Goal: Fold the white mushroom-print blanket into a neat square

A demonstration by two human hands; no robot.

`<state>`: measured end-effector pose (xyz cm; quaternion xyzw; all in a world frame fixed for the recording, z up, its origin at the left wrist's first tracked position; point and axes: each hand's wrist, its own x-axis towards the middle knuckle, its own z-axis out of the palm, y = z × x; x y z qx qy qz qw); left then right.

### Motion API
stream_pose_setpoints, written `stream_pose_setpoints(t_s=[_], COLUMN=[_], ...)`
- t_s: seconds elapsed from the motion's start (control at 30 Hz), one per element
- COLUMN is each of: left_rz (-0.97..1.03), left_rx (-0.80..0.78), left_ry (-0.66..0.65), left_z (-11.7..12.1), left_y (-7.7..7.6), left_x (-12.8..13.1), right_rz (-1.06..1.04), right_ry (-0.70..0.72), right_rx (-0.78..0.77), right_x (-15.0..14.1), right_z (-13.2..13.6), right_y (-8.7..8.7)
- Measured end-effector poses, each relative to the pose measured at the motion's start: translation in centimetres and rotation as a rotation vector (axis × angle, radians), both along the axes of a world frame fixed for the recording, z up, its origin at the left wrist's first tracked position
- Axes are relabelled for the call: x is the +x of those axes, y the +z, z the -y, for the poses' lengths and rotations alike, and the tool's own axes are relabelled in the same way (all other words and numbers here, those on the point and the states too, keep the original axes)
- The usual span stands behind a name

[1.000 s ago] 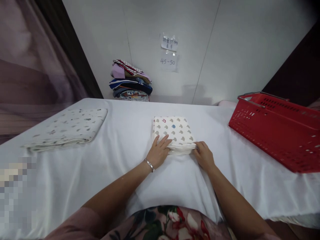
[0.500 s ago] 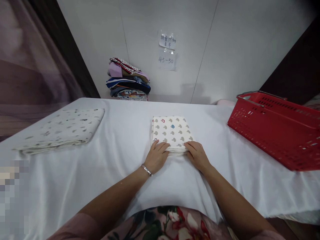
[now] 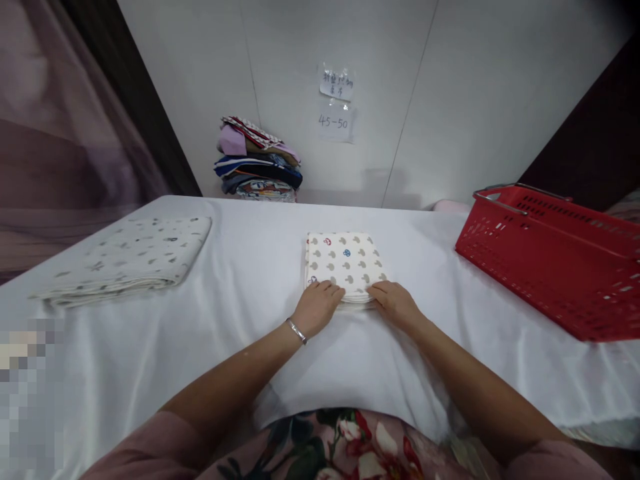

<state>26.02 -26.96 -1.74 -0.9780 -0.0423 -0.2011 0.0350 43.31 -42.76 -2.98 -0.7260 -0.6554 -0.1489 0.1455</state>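
Observation:
A cream cloth with a mushroom print [image 3: 346, 260], folded into a small thick rectangle, lies on the white-covered table in front of me. My left hand [image 3: 317, 307], with a silver bracelet at the wrist, grips its near left corner, fingers on top. At the near right corner, my right hand [image 3: 395, 303] has its fingers over the layered edge and its thumb low at the front. Both hands are closed on the cloth; the undersides of the fingers are hidden. Off to the left lies a larger folded white cloth with small grey motifs [image 3: 135, 257], touched by neither hand.
A red perforated basket [image 3: 545, 267] with a metal handle stands on the right of the white tablecloth [image 3: 240, 267]. Behind the table's far edge is a stack of folded fabrics [image 3: 260, 160]. Two paper notes [image 3: 335, 120] hang on the wall. A sheer curtain [image 3: 65, 133] hangs at left.
My left hand has shifted slightly right along the near edge, its fingers now closer together. The right hand stays at its corner, and the cloth keeps its folded shape.

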Motion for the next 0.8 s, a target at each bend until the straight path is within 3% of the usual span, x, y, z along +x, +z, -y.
stream_pose_setpoints(t_s=[0.13,0.37,0.63,0.8], left_rz=[0.138,0.093,0.09,0.084], left_rx=[0.066,0.084,0.109,0.079], left_ry=[-0.027,-0.05,-0.039,-0.008], left_z=[-0.2,0.7,0.6,0.8], left_y=[-0.6,-3.4,-3.7,-3.8], left_x=[0.2,-0.6,-1.0,-1.0], right_rz=[0.006,-0.015,0.001,-0.013], right_ry=[-0.076,0.016,0.009,0.096], right_rx=[0.122,0.104,0.082,0.075], right_x=[0.3,-0.3,-0.6,-1.2], right_z=[0.0,0.8,1.1,1.1], right_y=[-0.5,-2.6,-2.5,-2.3])
